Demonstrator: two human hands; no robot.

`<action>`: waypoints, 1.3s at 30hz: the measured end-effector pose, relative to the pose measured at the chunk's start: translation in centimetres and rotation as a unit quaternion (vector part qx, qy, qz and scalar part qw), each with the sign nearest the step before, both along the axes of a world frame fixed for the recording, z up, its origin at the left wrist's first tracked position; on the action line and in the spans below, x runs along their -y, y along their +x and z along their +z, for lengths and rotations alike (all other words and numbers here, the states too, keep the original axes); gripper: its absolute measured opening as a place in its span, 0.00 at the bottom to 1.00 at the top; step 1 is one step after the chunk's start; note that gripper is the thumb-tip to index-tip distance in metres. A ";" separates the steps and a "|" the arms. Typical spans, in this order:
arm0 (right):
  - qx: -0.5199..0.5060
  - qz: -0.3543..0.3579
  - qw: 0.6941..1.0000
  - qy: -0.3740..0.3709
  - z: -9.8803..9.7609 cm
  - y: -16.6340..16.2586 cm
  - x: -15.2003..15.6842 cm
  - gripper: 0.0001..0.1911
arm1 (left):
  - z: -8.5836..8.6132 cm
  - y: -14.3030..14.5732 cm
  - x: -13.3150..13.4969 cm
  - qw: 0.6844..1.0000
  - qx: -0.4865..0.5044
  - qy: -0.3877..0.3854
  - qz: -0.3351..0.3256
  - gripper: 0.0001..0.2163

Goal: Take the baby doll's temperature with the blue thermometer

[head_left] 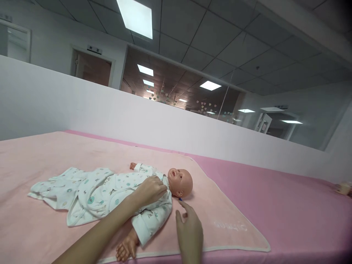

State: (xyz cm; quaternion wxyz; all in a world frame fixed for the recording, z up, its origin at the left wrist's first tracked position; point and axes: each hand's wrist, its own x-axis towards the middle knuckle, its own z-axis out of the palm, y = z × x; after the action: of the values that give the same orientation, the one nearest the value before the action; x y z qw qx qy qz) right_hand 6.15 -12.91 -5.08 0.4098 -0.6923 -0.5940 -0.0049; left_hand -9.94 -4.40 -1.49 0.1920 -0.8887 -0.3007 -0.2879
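Two hands at a baby doll's neck and head

One baby doll [123,180] lies face up on a peach blanket [220,209], its head [184,180] toward the right and its patterned white outfit [95,192] spread leftward. The blanket's pale-trimmed edge runs close to the doll's near hand [127,248] at the front; its corner points right, where a broad stretch of pink cover [253,190] continues. A low white wall [110,113] bounds the far side.

The left hand [150,190] is curled over the outfit's collar area, just below the chin; its fingertips are hidden, so I cannot tell whether cloth is pinched. The right hand [189,227] is partly open, thumb and index finger apart, gripping nothing visible, with its index fingertip beside a small blue item [180,199] near the head.
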 end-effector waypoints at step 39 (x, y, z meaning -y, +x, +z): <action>-0.015 0.217 0.962 0.162 0.6 -4.8 -10.3 0.15 | -0.2 -1.3 -2.1 0.878 0.280 -0.386 -0.043 0.18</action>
State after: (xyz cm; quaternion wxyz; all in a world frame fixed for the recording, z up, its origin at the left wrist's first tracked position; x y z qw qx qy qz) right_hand 1.35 -2.59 -4.47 0.5164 -0.4710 -0.7152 -0.0014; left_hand -11.22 -2.26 -1.68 -0.2713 -0.7868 -0.3903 -0.3937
